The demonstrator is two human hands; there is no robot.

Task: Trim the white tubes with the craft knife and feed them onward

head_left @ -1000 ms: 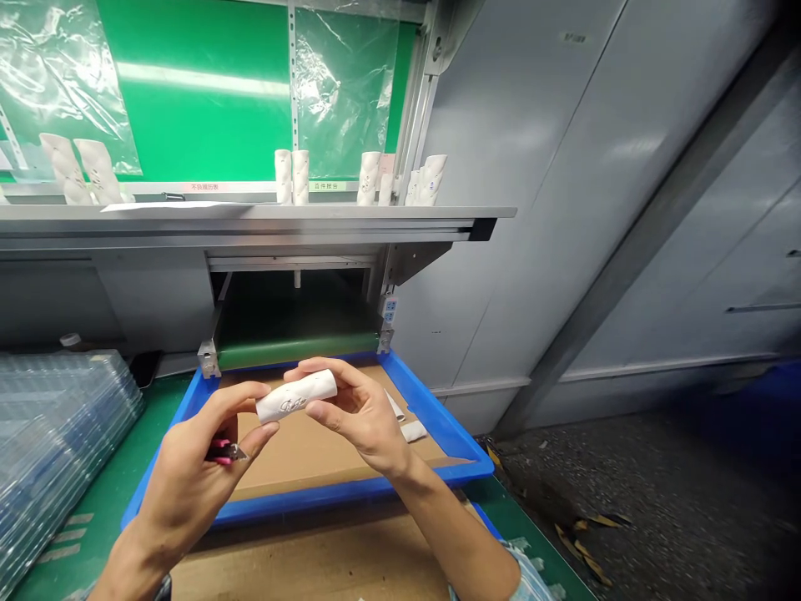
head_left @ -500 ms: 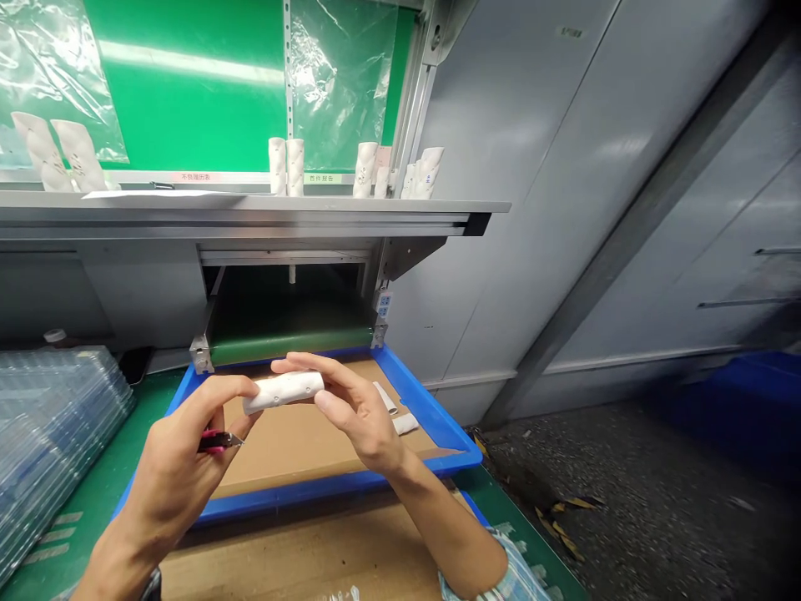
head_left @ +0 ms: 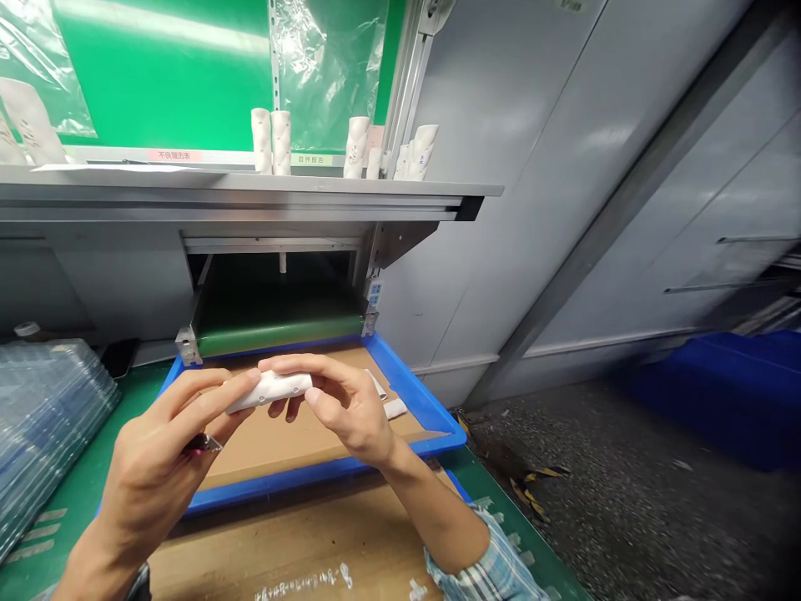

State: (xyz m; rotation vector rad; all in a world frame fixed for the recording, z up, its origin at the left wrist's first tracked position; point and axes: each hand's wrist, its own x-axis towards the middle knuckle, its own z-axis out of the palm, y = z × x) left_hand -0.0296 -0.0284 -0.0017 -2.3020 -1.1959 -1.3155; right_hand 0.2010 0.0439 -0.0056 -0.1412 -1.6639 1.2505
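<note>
A white tube with small holes [head_left: 275, 388] is held level between both hands, above the cardboard-lined blue tray [head_left: 426, 411]. My left hand [head_left: 166, 434] is closed on the tube's left end with its fingertips. Tucked in that same palm is a small pointed tool [head_left: 205, 444] with a metal tip and a bit of pink; most of it is hidden. My right hand [head_left: 347, 409] pinches the tube's right end between thumb and fingers. Two more white tubes [head_left: 394, 409] lie in the tray, behind my right hand.
A green conveyor belt [head_left: 281, 334] ends at the tray's far side. Clear plastic trays [head_left: 50, 426] are stacked at left. Above runs a metal shelf [head_left: 250, 196] bearing several upright white tubes [head_left: 281, 143]. Cardboard [head_left: 300, 542] covers the near bench. A blue container [head_left: 719, 401] sits at far right.
My left fingers have shifted further over the tube's left end, and the right fingers have curled around behind it. The pointed tool shows less. The whole view has shifted slightly.
</note>
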